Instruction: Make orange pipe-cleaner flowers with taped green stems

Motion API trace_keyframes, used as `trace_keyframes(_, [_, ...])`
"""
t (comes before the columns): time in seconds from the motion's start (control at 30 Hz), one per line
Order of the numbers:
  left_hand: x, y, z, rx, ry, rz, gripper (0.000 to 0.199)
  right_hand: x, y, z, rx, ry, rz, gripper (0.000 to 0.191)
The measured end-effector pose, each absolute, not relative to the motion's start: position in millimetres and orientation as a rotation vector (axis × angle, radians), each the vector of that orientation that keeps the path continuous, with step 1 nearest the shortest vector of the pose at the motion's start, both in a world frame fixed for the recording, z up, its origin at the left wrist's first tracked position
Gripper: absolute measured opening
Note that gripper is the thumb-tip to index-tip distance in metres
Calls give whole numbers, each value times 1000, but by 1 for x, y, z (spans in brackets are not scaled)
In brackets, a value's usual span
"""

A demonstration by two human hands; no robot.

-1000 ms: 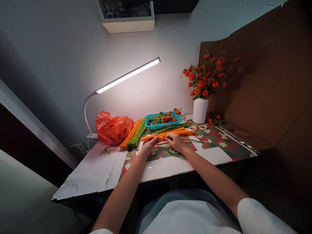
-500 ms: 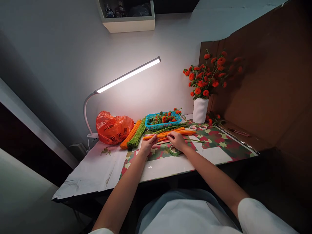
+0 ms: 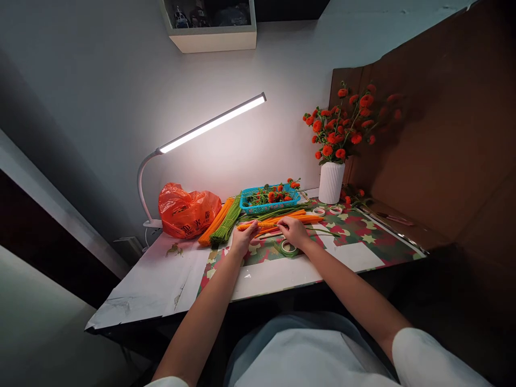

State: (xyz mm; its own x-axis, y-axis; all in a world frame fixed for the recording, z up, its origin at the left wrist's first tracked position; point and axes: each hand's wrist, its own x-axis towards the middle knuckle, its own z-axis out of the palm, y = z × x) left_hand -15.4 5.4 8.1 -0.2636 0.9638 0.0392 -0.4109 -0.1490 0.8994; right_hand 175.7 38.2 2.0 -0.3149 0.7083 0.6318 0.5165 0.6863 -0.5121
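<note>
Between the thumb and fingers of my left hand is a fuzzy orange chenille stem, held level above the table. My right hand pinches the stem's other end, where it looks thin and dark. Just below my right fingers lies a roll of green tape. Behind both hands, loose orange chenille stems are spread on the patterned mat. A thin green stem extends to the right from under my right hand.
A blue basket holds small orange flowers. Left of it are a green chenille bundle, an orange bundle and an orange plastic bag. A white vase of flowers stands right; a lamp glows overhead.
My hands stay in almost the same place on the orange stem. My left fingers have shifted very slightly; nothing else visibly moves.
</note>
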Motion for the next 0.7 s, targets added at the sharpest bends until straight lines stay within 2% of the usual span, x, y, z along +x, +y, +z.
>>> trace_keyframes(0.3, [-13,4,7,854,1009,1602,41,175,39,-1,-901,-2013,304,10])
trace_keyframes(0.7, [-11,2,8,852,1010,1575,32,171,34,1,-852,-2022,382,10])
